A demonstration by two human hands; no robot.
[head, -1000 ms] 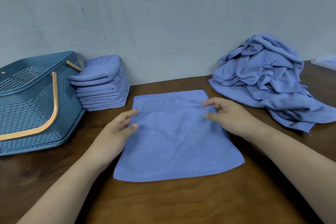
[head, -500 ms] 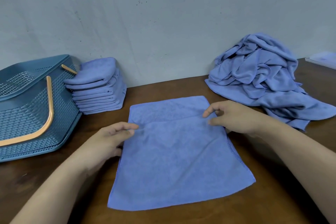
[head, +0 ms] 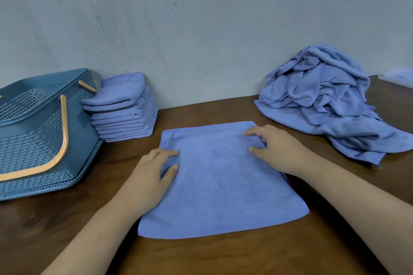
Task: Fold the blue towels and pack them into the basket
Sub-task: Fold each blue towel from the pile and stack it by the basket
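A blue towel [head: 221, 183] lies flat on the wooden table [head: 223, 257] in front of me, with a doubled layer whose edge runs just short of its far edge. My left hand [head: 154, 172] pinches the towel's left side between thumb and fingers. My right hand [head: 277, 152] pinches it near the far right corner with curled fingers. A stack of several folded blue towels [head: 123, 109] stands against the wall at the left. Beside the stack sits the dark blue plastic basket [head: 33, 136], tipped, with orange handles. A heap of unfolded blue towels [head: 324, 100] lies at the right.
A grey wall [head: 201, 29] closes the table's far side. A pale flat object [head: 400, 76] lies at the far right edge, partly cut off. Bare table shows between the flat towel and the stack, and along the near edge.
Both hands have moved inward onto the towel and now pinch it. The doubled layer's edge lies closer to the towel's far edge than before.
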